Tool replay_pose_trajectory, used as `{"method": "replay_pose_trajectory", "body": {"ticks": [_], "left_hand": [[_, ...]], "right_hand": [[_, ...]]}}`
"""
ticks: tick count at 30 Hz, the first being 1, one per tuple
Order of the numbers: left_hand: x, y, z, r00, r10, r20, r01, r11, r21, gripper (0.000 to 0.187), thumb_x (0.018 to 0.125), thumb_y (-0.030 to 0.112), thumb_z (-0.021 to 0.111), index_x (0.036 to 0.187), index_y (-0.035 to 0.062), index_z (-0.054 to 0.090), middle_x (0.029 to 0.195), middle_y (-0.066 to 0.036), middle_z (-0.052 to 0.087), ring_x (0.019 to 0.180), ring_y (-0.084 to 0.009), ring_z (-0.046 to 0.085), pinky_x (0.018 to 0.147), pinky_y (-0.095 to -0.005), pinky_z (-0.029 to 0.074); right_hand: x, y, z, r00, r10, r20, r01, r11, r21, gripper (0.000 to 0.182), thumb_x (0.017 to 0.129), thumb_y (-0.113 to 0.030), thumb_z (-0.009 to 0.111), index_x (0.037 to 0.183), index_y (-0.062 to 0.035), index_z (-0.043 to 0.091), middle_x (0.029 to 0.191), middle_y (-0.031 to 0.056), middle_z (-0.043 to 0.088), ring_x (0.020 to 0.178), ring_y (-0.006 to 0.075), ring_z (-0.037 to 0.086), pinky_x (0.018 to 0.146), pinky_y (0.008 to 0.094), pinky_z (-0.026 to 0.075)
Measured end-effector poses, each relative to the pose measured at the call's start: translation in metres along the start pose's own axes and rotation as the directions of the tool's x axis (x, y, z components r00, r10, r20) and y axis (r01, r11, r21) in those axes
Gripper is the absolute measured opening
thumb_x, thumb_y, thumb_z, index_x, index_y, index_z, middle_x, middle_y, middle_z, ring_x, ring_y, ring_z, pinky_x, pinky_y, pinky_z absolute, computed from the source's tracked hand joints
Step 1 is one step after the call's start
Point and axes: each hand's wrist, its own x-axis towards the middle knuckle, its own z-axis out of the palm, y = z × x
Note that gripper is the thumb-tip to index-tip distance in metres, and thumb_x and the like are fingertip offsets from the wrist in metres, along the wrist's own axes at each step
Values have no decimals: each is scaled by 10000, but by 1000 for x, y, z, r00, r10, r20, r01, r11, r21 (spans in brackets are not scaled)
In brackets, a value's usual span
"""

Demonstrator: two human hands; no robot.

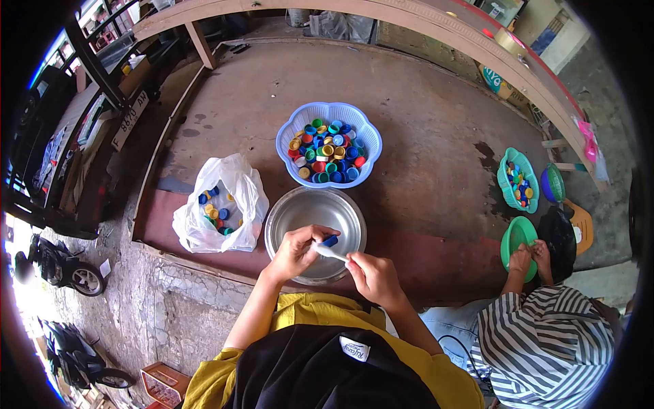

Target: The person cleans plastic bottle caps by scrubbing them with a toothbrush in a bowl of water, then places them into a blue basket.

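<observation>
Over the metal bowl, my left hand is closed on a blue bottle cap. My right hand pinches the handle of a white tool, whose broader end lies close to the cap; whether they touch is too small to tell. Behind the bowl stands a blue basket holding many colourful caps. To the left is a white plastic bag, open at the top, with several caps inside.
A co-worker in a striped shirt sits at the right, both hands in a green bowl. Near it are a teal basket of caps, a purple-green bowl and a black bag. A wooden beam crosses the table's far side.
</observation>
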Motion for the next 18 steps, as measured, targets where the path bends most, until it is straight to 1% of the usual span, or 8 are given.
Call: {"method": "replay_pose_trajectory", "body": {"ticks": [3, 4, 7, 9, 11, 13, 16, 18], "left_hand": [[-1, -5, 3, 999, -22, -48, 13, 982, -191, 86, 801, -73, 480, 828, 6, 459, 1048, -158, 636, 909, -214, 622, 795, -307, 478], [-2, -7, 3, 997, -33, -73, 12, 965, -260, 78, 809, -68, 475, 828, 6, 461, 1056, -162, 634, 907, -210, 622, 798, -307, 479], [-2, -2, 3, 997, -33, -67, 17, 973, -230, 69, 821, -62, 447, 831, 4, 464, 1038, -152, 639, 890, -168, 606, 780, -279, 467], [-4, -2, 3, 997, -46, -58, 35, 982, -186, 91, 810, -73, 435, 849, -1, 475, 969, -123, 639, 864, -148, 593, 763, -262, 459], [-4, 1, 4, 995, -86, -49, 75, 979, -190, 120, 799, -83, 424, 866, -6, 487, 901, -92, 626, 838, -135, 583, 751, -254, 454], [-4, 11, 4, 988, -152, -32, 141, 961, -237, 151, 786, -93, 417, 881, -9, 499, 832, -61, 602, 810, -131, 577, 745, -254, 451], [-9, 6, 4, 994, -104, -17, 90, 922, -376, 211, 790, -90, 422, 963, 9, 490, 963, -77, 567, 911, -140, 553, 803, -271, 443], [-11, 6, 11, 998, -64, -27, 42, 859, -510, 242, 798, -83, 463, 1015, 24, 468, 1103, -111, 529, 1041, -170, 525, 886, -310, 440]], "right_hand": [[4, 16, 0, 995, 67, -69, -72, 995, -71, 124, 876, -154, 553, 849, -35, 572, 653, 160, 579, 547, 310, 584, 471, 386, 433], [7, 15, -3, 994, 44, -100, -50, 997, -58, 130, 891, -138, 533, 860, -17, 569, 631, 146, 571, 509, 262, 574, 458, 348, 422], [12, -3, -6, 986, 155, -65, -143, 977, 158, 141, 907, -127, 511, 881, -3, 573, 613, 111, 560, 483, 196, 551, 451, 299, 404], [16, -13, -2, 985, 174, -19, -167, 966, 197, 206, 861, -138, 605, 1008, 3, 574, 653, 95, 589, 511, 153, 564, 481, 272, 424], [24, -18, 5, 999, 32, -33, -24, 976, 218, 291, 820, -146, 664, 1052, 2, 567, 701, 108, 620, 564, 158, 607, 514, 277, 459], [22, -12, 8, 999, 39, 34, -46, 967, 250, 295, 817, -113, 666, 1071, 1, 568, 721, 120, 631, 599, 158, 630, 533, 271, 478], [23, -10, 10, 999, 27, -34, -17, 964, 265, 260, 824, -68, 651, 1064, 1, 583, 694, 115, 625, 593, 99, 612, 518, 233, 455], [21, -7, 16, 992, 61, -113, -20, 943, 332, 247, 805, -96, 680, 1023, -4, 609, 595, 18, 443, 516, 59, 424, 467, 215, 347]]}}
